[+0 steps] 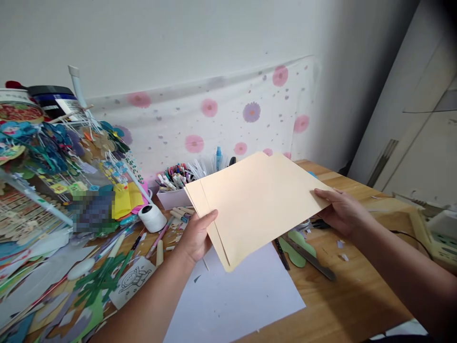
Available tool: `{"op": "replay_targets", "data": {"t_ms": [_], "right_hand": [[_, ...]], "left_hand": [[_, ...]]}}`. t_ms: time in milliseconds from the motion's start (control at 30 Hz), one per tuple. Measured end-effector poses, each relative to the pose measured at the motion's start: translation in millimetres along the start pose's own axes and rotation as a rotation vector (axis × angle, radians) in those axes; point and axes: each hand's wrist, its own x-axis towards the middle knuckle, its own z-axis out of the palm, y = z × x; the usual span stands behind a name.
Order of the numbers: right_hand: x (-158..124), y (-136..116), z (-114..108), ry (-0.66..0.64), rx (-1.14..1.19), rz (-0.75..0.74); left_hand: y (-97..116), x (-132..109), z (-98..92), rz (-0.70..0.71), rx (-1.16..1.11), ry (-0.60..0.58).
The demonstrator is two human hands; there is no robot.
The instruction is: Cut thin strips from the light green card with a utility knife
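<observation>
Both hands hold a few cream-coloured sheets of paper [257, 205] up at a slant above the table. My left hand [198, 236] pinches their lower left side, thumb on top and fingers hidden underneath. On the right edge my right hand [341, 209] is closed the same way, its thumb lying on the top sheet. The sheets overlap unevenly, so a second edge shows at the left. Below them a large white sheet [235, 300] lies flat with small scraps on it. A green paper shape [298, 250] and a dark metal blade-like tool [310, 259] lie to its right.
At left, paper cutouts [82, 324], a drawn card [132, 281] and hanging paper decorations [53, 147] crowd the table. A box of markers [174, 195] and a white thread spool [152, 218] stand behind. A pale device [442, 233] with a cable sits at right.
</observation>
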Motion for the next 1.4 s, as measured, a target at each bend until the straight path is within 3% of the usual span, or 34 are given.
{"op": "replay_targets", "data": {"t_ms": [167,300,367,433,533,633,700,800,1033,1167,1400], "right_hand": [[-1,6,21,0.146,0.109,0.066],[2,-3,45,0.058,0.133,0.038],[2,-7,50,-0.011,0.112,0.045],[0,-7,49,-0.060,0.077,0.075],[-2,-2,44,-0.102,0.016,0.140],[3,-1,41,-0.061,0.008,0.138],[7,-2,41,-0.143,-0.120,0.079],[8,5,49,-0.366,-0.504,-0.063],[-5,49,90,-0.664,-1.098,-0.288],[-10,60,102,-0.734,-1.325,-0.330],[-9,64,106,-0.762,-1.547,-0.281]], "left_hand": [[2,-20,-7.1,-0.029,-0.054,0.005],[21,-26,-34.6,0.054,-0.082,0.272],[32,-26,-55.4,0.063,-0.103,0.441],[39,-26,-75.6,0.096,-0.163,0.519],[38,-30,-93.4,0.104,-0.208,0.550],[28,-35,-94.0,0.070,-0.180,0.530],[23,-37,-91.7,0.034,-0.140,0.520],[22,-35,-95.1,0.021,-0.155,0.493],[21,-27,-111.2,0.054,-0.221,0.551],[18,-27,-105.2,0.051,-0.209,0.607],[18,-28,-96.8,0.085,-0.225,0.641]]}}
